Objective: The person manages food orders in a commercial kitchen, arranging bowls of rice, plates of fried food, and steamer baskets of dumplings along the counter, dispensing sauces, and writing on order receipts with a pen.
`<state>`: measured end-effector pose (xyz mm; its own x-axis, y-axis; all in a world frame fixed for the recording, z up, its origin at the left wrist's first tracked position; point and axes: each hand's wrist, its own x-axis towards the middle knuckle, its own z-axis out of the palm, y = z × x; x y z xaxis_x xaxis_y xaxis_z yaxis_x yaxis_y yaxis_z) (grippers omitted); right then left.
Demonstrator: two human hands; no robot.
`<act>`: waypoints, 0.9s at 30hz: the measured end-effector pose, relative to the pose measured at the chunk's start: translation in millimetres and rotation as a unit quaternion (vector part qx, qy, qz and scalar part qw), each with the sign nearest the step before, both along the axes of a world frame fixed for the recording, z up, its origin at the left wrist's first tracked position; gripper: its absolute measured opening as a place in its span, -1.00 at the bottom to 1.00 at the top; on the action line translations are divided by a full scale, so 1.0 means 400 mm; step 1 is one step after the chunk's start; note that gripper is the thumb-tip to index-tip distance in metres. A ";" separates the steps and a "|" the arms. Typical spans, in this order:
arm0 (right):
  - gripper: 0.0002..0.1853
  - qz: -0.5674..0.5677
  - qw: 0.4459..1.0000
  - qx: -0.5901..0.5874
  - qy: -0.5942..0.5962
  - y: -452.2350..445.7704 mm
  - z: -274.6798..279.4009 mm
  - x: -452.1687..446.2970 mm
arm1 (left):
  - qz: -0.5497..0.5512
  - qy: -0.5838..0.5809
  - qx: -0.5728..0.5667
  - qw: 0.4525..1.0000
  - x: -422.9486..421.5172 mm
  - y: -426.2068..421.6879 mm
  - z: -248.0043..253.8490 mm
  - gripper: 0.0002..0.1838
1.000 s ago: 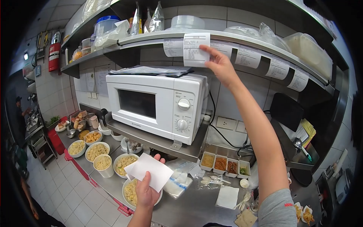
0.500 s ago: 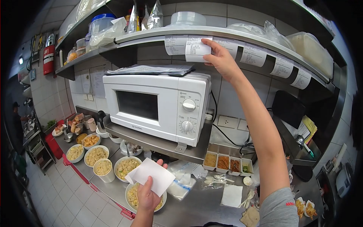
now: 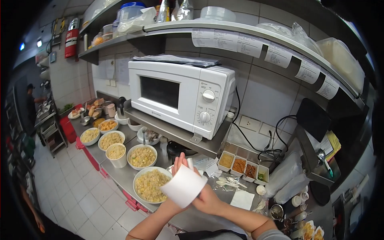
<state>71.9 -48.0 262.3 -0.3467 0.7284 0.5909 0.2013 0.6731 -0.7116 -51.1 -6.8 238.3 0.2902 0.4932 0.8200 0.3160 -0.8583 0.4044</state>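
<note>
My two hands meet low in the middle of the view, over the counter. My left hand (image 3: 173, 206) is behind a curved white paper slip (image 3: 184, 185), its fingertips showing above the top edge. From the right, my right hand (image 3: 208, 202) closes on the same paper. The slip's visible face is blank, and a rolled white edge shows behind it; how many slips there are I cannot tell. Left of my hands stands a large bowl of fried rice (image 3: 151, 185). Printed order slips (image 3: 250, 46) hang from the shelf edge above.
A white microwave (image 3: 170, 92) stands on a raised metal shelf. Several rice bowls (image 3: 112, 140) and a paper tub (image 3: 116, 154) line the counter's left side. Small topping trays (image 3: 239, 165), wrapped spoons (image 3: 229, 182) and a napkin (image 3: 242, 199) lie right. Another person (image 3: 33, 100) stands far left.
My right hand has come down from the slips at the shelf edge to meet my left hand at the paper. The paper is now curved. The view has shifted, with the microwave further right.
</note>
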 end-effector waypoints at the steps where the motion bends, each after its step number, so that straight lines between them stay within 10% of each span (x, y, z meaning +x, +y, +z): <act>1: -0.39 -0.009 0.999 -0.027 0.042 0.002 -0.036 0.016 | 0.044 0.075 -0.018 0.996 0.001 -0.013 -0.020 -0.05; 5: -0.60 0.025 0.940 -0.309 0.145 -0.034 -0.100 0.138 | -0.050 0.122 -0.109 0.985 -0.007 -0.095 0.007 0.24; 8: -0.68 0.088 0.969 -0.232 -0.013 -0.080 -0.088 0.214 | -0.132 0.116 -0.030 0.984 -0.020 -0.100 0.027 0.31; 13: -0.65 0.128 0.963 -0.138 -0.191 -0.158 -0.134 0.277 | -0.263 0.174 0.005 0.949 0.000 -0.177 0.061 -0.49; 16: -0.68 0.166 0.889 -0.238 -0.355 -0.194 -0.078 0.281 | -0.273 -0.099 -0.339 0.895 0.021 -0.247 -0.009 -0.56; 20: -0.74 0.200 0.893 -0.217 -0.339 -0.216 -0.110 0.304 | -0.199 -0.290 -0.369 0.860 0.005 -0.242 -0.068 -0.59; 27: -0.84 0.195 0.922 -0.332 0.043 -0.178 -0.120 0.229 | -0.191 -0.338 -0.576 0.719 -0.028 -0.380 -0.118 -0.57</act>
